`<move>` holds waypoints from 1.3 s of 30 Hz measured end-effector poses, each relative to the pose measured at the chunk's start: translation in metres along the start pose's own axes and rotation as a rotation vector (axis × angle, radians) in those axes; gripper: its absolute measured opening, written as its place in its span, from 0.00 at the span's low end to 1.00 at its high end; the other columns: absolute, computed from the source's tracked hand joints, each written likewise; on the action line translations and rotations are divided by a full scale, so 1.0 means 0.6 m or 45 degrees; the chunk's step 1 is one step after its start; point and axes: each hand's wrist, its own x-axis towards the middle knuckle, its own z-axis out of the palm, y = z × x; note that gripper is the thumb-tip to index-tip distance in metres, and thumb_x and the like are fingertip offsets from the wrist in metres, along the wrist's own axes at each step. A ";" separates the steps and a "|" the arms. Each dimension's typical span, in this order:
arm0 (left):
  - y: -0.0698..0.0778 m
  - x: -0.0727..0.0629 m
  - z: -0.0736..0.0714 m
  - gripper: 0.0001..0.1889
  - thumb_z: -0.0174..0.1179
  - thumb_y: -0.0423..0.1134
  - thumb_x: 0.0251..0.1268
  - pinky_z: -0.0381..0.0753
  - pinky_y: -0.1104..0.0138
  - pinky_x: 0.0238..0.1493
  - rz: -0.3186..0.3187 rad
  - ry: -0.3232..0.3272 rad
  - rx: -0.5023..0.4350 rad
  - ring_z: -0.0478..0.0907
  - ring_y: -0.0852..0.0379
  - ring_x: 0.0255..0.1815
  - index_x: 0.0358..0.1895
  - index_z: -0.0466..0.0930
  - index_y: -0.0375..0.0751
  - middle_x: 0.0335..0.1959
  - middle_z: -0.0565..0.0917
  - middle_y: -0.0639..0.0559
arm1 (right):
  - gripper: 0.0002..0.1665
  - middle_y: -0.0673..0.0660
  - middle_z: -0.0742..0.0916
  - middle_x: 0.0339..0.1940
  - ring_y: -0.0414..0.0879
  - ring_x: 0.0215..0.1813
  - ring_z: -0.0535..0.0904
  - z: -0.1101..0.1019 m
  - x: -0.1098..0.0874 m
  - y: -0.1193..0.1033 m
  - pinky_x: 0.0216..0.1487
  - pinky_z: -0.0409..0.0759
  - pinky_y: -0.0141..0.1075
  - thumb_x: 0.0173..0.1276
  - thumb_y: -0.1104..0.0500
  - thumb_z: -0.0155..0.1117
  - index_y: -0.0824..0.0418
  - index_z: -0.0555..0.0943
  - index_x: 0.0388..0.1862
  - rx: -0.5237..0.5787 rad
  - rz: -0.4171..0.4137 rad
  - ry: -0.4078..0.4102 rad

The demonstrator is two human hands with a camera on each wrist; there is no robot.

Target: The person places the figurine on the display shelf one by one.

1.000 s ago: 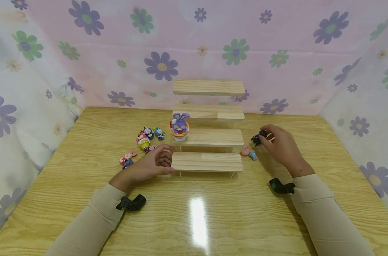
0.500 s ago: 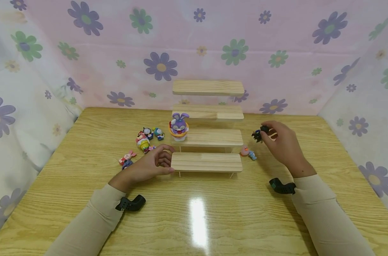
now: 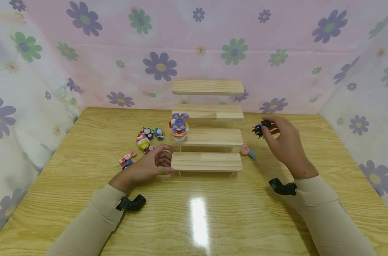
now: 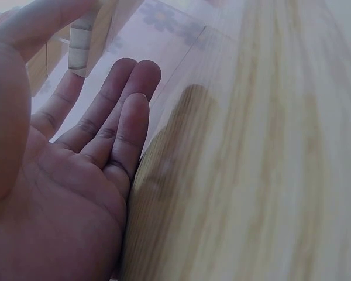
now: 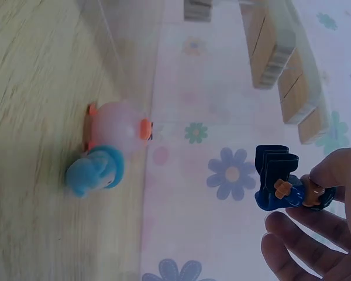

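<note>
"Yellowish wood grain covered the table (image 3: 235, 213); what stood there?"

"A tiered stand (image 3: 210, 86), towards the far edge, its lowest board (image 3: 206, 161) pinched by the left hand (image 3: 149, 161)."

"The right hand (image 3: 286, 145)?"

"It gripped a dark figure (image 3: 258, 131) above the table, towards the far right corner."

"Which step?"

"Between pick-up and placing, I judged; the next move probably called for carrying it onto the stand."

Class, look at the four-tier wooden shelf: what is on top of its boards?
A purple rabbit figurine stands on the left end of the second-lowest board. Anything directly behind the figurine is covered and cannot be seen.
</note>
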 end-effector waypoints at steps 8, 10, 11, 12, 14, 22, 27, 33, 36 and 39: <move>-0.001 0.002 -0.001 0.31 0.67 0.37 0.66 0.80 0.65 0.50 -0.001 0.000 0.011 0.78 0.52 0.46 0.68 0.61 0.44 0.46 0.76 0.46 | 0.21 0.65 0.84 0.51 0.56 0.44 0.83 -0.006 0.002 -0.026 0.44 0.68 0.11 0.70 0.69 0.63 0.66 0.78 0.62 0.037 -0.080 0.033; 0.000 0.002 -0.001 0.31 0.67 0.37 0.66 0.80 0.65 0.50 0.002 -0.002 0.012 0.78 0.52 0.46 0.68 0.61 0.43 0.46 0.76 0.46 | 0.21 0.65 0.84 0.51 0.56 0.44 0.83 -0.006 0.003 -0.034 0.46 0.69 0.11 0.69 0.70 0.63 0.67 0.79 0.61 0.063 -0.107 0.038; 0.000 0.002 -0.001 0.31 0.67 0.37 0.66 0.80 0.65 0.50 0.004 -0.002 0.012 0.78 0.52 0.45 0.68 0.61 0.43 0.46 0.76 0.46 | 0.21 0.65 0.84 0.51 0.55 0.44 0.83 -0.006 0.003 -0.038 0.47 0.69 0.12 0.69 0.71 0.63 0.67 0.79 0.61 0.079 -0.118 0.039; 0.000 0.001 -0.001 0.31 0.67 0.37 0.66 0.80 0.65 0.50 0.007 -0.003 0.013 0.78 0.52 0.45 0.68 0.61 0.43 0.46 0.76 0.46 | 0.21 0.65 0.84 0.51 0.56 0.45 0.83 -0.006 0.003 -0.042 0.48 0.70 0.12 0.69 0.72 0.63 0.68 0.79 0.61 0.096 -0.129 0.039; 0.001 0.001 -0.001 0.31 0.67 0.37 0.66 0.80 0.65 0.50 0.010 -0.004 0.010 0.78 0.52 0.45 0.68 0.61 0.42 0.45 0.76 0.46 | 0.21 0.65 0.84 0.51 0.56 0.45 0.82 -0.005 0.005 -0.050 0.51 0.71 0.14 0.68 0.72 0.63 0.69 0.79 0.60 0.127 -0.146 0.036; -0.002 0.001 -0.002 0.31 0.67 0.37 0.66 0.80 0.66 0.50 0.017 -0.004 0.009 0.78 0.53 0.45 0.68 0.61 0.42 0.46 0.76 0.45 | 0.23 0.64 0.83 0.54 0.53 0.47 0.81 0.005 0.010 -0.076 0.52 0.74 0.16 0.68 0.74 0.62 0.68 0.78 0.62 0.224 -0.176 0.011; -0.004 0.001 -0.002 0.31 0.67 0.36 0.66 0.81 0.65 0.51 0.024 -0.008 0.022 0.79 0.53 0.46 0.68 0.60 0.41 0.46 0.76 0.45 | 0.23 0.64 0.84 0.55 0.54 0.48 0.82 0.015 0.014 -0.091 0.52 0.75 0.16 0.68 0.74 0.62 0.66 0.79 0.62 0.303 -0.191 -0.010; -0.004 0.002 -0.002 0.31 0.67 0.36 0.67 0.81 0.65 0.51 0.012 -0.009 0.014 0.78 0.52 0.46 0.68 0.60 0.43 0.46 0.75 0.45 | 0.22 0.63 0.84 0.56 0.53 0.50 0.82 0.026 0.019 -0.106 0.52 0.75 0.17 0.70 0.73 0.61 0.65 0.79 0.62 0.377 -0.164 -0.057; -0.003 0.003 -0.001 0.31 0.67 0.36 0.67 0.81 0.65 0.50 0.010 -0.011 0.012 0.78 0.52 0.46 0.68 0.60 0.43 0.46 0.75 0.45 | 0.21 0.62 0.84 0.56 0.52 0.51 0.82 0.031 0.021 -0.113 0.52 0.76 0.18 0.71 0.71 0.61 0.65 0.79 0.63 0.403 -0.155 -0.085; -0.002 0.003 0.000 0.31 0.66 0.36 0.67 0.81 0.65 0.50 0.010 -0.011 0.012 0.78 0.52 0.45 0.68 0.60 0.42 0.45 0.75 0.45 | 0.21 0.60 0.84 0.55 0.51 0.51 0.82 0.036 0.024 -0.117 0.53 0.76 0.19 0.72 0.70 0.60 0.64 0.79 0.63 0.403 -0.161 -0.105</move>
